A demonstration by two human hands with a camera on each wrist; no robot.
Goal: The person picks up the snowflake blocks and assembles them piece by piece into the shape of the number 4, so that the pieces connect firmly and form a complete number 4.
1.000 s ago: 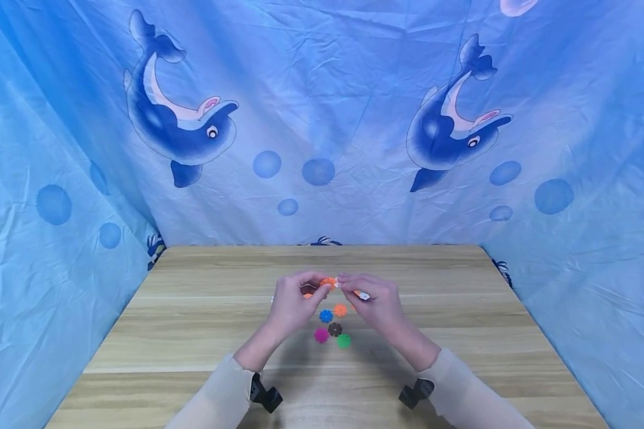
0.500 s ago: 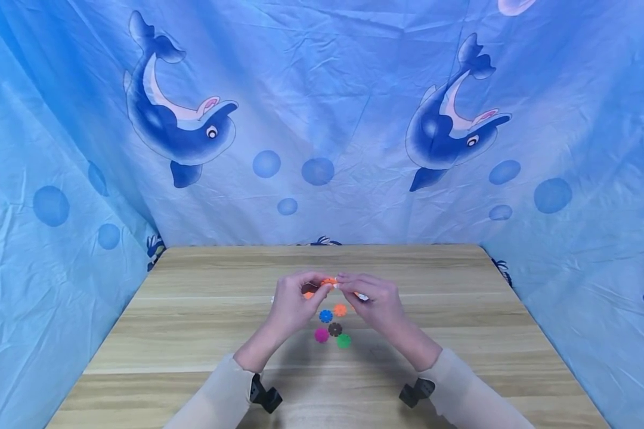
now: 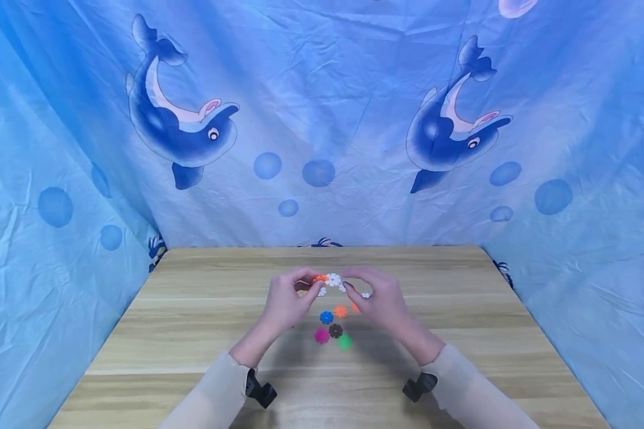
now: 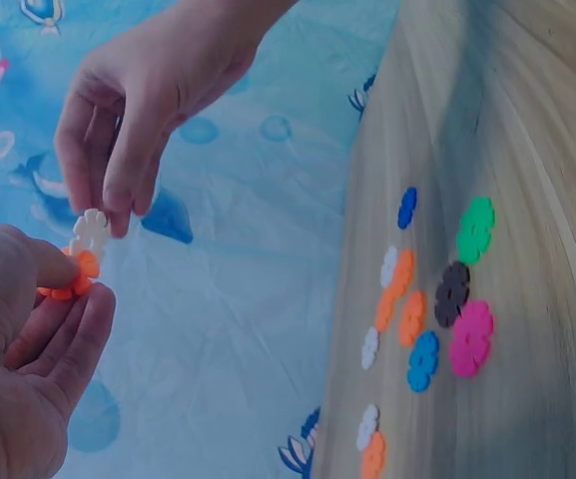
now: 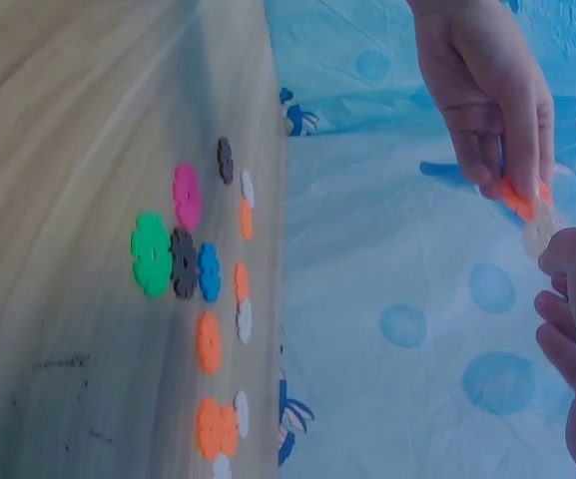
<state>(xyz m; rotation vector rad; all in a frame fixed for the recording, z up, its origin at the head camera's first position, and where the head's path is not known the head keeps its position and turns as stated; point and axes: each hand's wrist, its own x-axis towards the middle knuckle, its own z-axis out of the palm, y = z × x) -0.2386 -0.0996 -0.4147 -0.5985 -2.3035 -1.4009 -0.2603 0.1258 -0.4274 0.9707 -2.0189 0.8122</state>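
Observation:
Near the far side of the table, my left hand [image 3: 290,298] pinches an orange notched flower disc [image 4: 85,267] between thumb and fingers. A white flower disc [image 3: 333,279] is joined to its edge and faces the head camera. My right hand [image 3: 378,295] is on its other side, thumb and index finger bowed, fingertips right at the white disc's edge; I cannot tell whether they grip it. Below, a brown disc [image 3: 335,330] lies among a blue disc [image 3: 326,317], a pink disc [image 3: 322,336], a green disc [image 3: 345,342] and an orange disc [image 3: 340,311].
White discs [image 4: 369,426] and further orange discs [image 5: 211,429] lie on the wooden table [image 3: 193,333], some joined together. Behind it hangs a blue cloth [image 3: 322,119] with printed dolphins. A black wrist camera [image 3: 260,390] is strapped at the left cuff.
The white disc now shows its full face beside the orange one. My right fingertips have drawn back to its edge and spread apart, and my left hand has shifted slightly left.

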